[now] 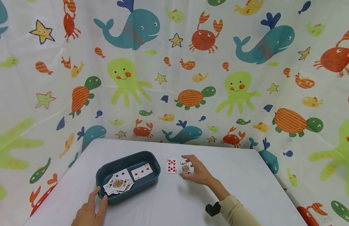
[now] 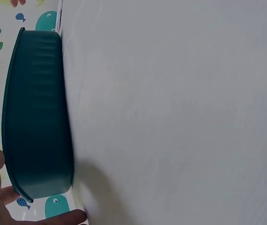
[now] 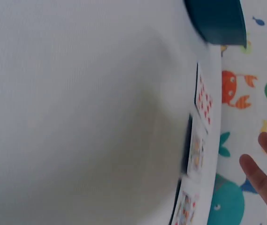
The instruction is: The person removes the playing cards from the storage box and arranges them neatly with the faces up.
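Judged partway | inside dark-teal oblong tray (image 1: 137,189): loose heap of white playing cards (image 1: 119,182) | apparently outstanding, right of tray: row of three face-up cards (image 3: 197,152) | hovering above row with right hand (image 1: 198,172), grasp released | touching tray's near-left end with left hand (image 1: 91,208), unclenched

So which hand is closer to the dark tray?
The left. The left hand touches the tray at its near left end; the right hand hovers past its other end, near the cards outside it.
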`<state>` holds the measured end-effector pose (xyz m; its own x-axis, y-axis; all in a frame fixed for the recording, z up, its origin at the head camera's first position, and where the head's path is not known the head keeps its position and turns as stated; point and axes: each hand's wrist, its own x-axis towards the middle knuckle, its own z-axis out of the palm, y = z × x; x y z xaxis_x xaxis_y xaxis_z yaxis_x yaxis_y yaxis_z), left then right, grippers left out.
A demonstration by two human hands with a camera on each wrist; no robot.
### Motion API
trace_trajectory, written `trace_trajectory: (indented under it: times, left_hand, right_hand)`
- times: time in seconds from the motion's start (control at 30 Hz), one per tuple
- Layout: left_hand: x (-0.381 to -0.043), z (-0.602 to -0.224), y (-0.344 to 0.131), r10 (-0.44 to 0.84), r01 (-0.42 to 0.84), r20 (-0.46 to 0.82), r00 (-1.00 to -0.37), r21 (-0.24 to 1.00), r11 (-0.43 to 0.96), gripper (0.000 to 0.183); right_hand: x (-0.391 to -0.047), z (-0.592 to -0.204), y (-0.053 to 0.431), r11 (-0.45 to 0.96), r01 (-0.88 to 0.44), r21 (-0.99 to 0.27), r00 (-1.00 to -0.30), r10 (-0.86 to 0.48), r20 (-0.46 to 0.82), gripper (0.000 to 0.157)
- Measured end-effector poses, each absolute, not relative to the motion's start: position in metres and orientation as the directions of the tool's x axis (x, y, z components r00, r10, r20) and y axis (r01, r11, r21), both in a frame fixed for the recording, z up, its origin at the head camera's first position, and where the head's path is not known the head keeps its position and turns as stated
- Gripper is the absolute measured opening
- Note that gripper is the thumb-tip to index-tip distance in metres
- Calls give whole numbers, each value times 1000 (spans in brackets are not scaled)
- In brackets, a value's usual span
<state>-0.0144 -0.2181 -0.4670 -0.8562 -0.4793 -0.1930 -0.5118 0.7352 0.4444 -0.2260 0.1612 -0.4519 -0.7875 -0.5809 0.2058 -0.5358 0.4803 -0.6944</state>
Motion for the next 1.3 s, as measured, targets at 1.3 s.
trace_trajectory:
  times: [1.3]
  left_hand:
    - [-21, -463, -225, -441, -504, -245, -863, 393, 769, 94]
  right_hand:
    - [-170, -436, -1, 337, -517, -787, -761, -601, 243, 74]
